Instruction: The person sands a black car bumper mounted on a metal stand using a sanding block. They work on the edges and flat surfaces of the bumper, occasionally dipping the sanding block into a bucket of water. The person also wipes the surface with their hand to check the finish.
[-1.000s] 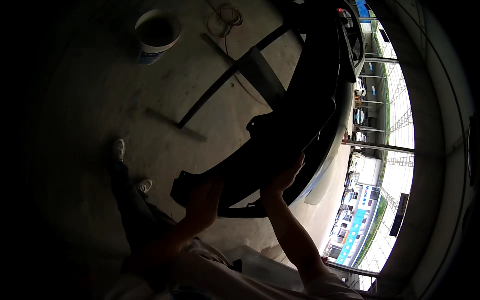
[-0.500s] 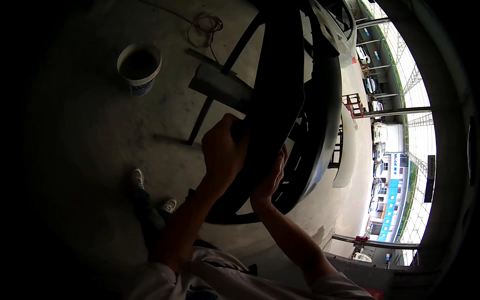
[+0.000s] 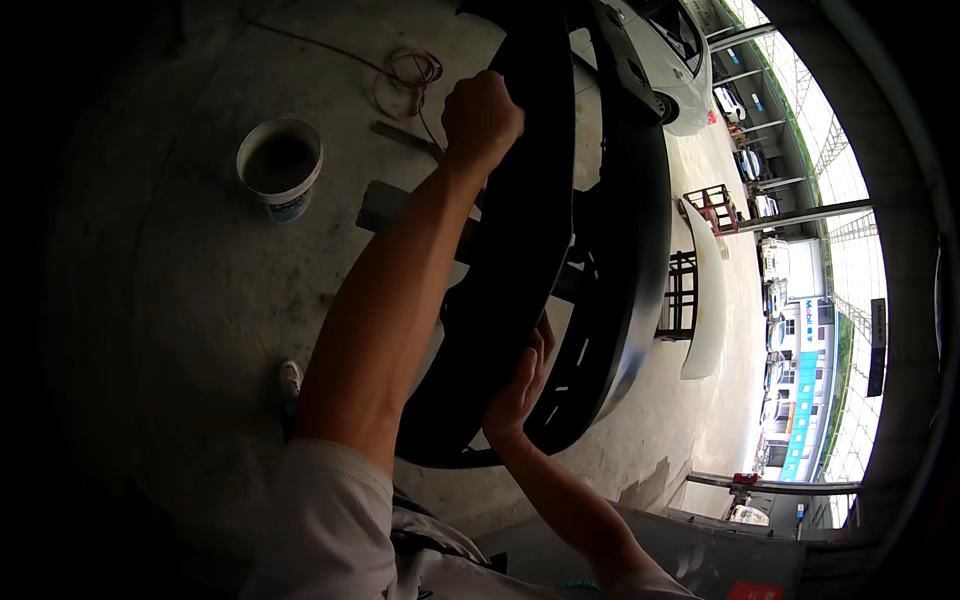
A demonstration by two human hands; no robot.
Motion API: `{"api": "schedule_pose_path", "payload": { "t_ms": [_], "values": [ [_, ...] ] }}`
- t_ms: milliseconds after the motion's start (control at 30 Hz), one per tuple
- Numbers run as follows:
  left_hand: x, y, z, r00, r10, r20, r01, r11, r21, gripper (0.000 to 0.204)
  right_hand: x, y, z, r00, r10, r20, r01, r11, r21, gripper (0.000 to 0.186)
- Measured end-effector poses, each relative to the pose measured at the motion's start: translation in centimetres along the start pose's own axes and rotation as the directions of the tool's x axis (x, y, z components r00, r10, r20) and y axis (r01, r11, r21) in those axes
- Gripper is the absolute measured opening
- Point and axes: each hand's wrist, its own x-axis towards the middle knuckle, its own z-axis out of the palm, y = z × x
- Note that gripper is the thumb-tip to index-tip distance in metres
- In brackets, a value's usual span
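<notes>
A long black car bumper (image 3: 520,235) stretches away from me through the middle, its curved outer skin on the right and openings between its parts. My left hand (image 3: 483,122) is closed in a fist at the bumper's far left edge, arm reaching forward. Whatever lies inside that fist is hidden. Lower down, my right hand (image 3: 516,388) grips the near part of the bumper from its right side. The fingers point forward and bend against the edge, and the thumb cannot be made out.
A grey stand (image 3: 378,206) shows under the bumper. Left of it are a white bucket (image 3: 288,207) and a coiled hose (image 3: 408,68) on the floor. A silver car (image 3: 690,95), dark frame (image 3: 680,300) and white curved panel (image 3: 707,300) stand to the right.
My left fist has moved forward along the bumper's left edge, and that arm is now stretched out. My right hand stays on the near part. The view has shifted slightly.
</notes>
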Motion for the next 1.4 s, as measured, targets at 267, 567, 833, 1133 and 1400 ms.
{"api": "schedule_pose_path", "payload": {
  "t_ms": [267, 567, 833, 1133, 1400],
  "values": [
    [-10.7, -1.3, -2.6, 0.997, 0.046, 0.059, -0.042, 0.996, -0.073, 0.017, 0.2, 0.9, -0.3, 0.999, 0.034, 0.014, -0.035, 0.995, 0.088, 0.06],
    [-28.8, -6.1, -9.7, 0.967, -0.046, 0.25, 0.151, 0.895, -0.42, 0.015, 0.6, 2.4, -0.5, 0.998, -0.065, 0.019, 0.065, 0.998, 0.026, 0.063],
    [-39.6, -14.6, -11.3, 0.939, 0.044, 0.34, 0.084, 0.933, -0.351, 0.028, 0.8, 2.7, 0.2, 0.995, -0.003, -0.098, 0.004, 1.0, 0.002, 0.055],
    [-49.7, -24.9, -10.0, 0.86, 0.0, 0.51, 0.024, 0.999, -0.04, 0.025, 1.1, 3.1, -1.0, 0.973, 0.217, -0.076, -0.198, 0.959, 0.205, 0.064],
    [-50.7, -27.0, -8.3, 0.869, -0.449, 0.209, 0.429, 0.893, 0.137, 0.027, 1.1, 2.7, -0.9, 0.976, 0.179, -0.127, -0.155, 0.972, 0.178, 0.057]
  ]
}}
